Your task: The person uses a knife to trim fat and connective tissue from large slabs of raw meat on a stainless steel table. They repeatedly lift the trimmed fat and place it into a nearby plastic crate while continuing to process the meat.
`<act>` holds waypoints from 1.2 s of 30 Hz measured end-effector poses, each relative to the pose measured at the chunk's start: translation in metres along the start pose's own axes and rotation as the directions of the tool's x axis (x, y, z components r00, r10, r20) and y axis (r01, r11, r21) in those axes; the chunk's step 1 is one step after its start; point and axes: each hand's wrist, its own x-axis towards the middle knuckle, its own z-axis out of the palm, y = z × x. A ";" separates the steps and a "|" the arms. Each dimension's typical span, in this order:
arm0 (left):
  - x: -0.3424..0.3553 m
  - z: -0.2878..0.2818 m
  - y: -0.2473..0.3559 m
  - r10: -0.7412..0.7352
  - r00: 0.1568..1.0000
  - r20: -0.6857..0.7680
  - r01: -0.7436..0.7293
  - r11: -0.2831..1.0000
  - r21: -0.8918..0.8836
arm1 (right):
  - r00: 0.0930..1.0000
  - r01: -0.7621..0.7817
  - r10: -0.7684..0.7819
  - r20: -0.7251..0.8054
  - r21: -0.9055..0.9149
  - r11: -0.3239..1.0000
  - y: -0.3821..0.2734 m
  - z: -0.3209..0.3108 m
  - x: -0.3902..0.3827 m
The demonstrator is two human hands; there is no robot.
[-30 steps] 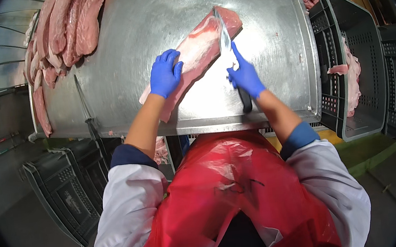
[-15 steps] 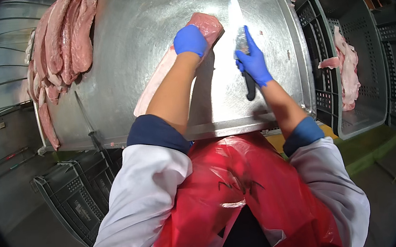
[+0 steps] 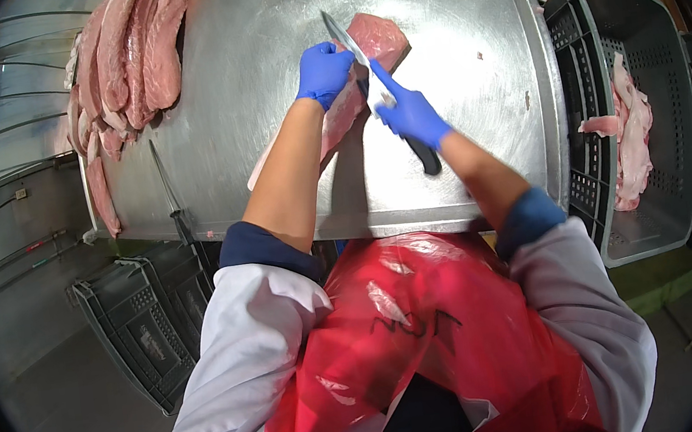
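A long pork loin (image 3: pixel 382 34) lies slantwise on the metal table, its thick pink end pointing away from me. My left hand (image 3: pixel 325 75), in a blue glove, is closed on the loin's left edge near the far end. In my gloved right hand (image 3: pixel 413 114) is a knife (image 3: pixel 345 39) with a black handle, the index finger stretched along the blade. The blade slants up and left across the loin, its tip just beyond my left hand. Where the edge meets the meat is hard to make out.
Several long strips of meat (image 3: pixel 123 58) overlap at the table's (image 3: pixel 243 23) left side. A thin rod with a dark handle (image 3: pixel 165 184) rests at the near left edge. To the right stands a grey crate (image 3: pixel 652 245) holding pale trimmings (image 3: pixel 632 136). Dark crates (image 3: pixel 145 324) stand lower left.
My right hand has swung the knife left, from beside the loin to across its far part. My left hand has shifted from the loin's top to its left edge.
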 end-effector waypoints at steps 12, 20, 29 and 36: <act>-0.013 -0.023 0.036 -0.040 0.998 0.054 0.050 0.979 -0.199 | 0.994 0.024 -0.021 0.110 -0.021 0.999 -0.006 0.011 0.021; 0.006 -0.053 0.012 -0.001 0.994 0.110 0.060 0.844 -0.534 | 0.973 0.069 -0.061 0.224 -0.029 0.997 0.025 0.028 -0.037; -0.008 -0.089 0.017 -0.110 0.993 0.053 0.116 0.727 -0.676 | 0.950 0.291 -0.237 0.204 -0.300 0.909 0.039 0.014 -0.022; -0.023 -0.091 0.029 -0.043 0.998 0.041 0.059 0.666 -0.744 | 0.980 0.173 -0.148 0.136 -0.189 0.967 -0.026 0.009 0.034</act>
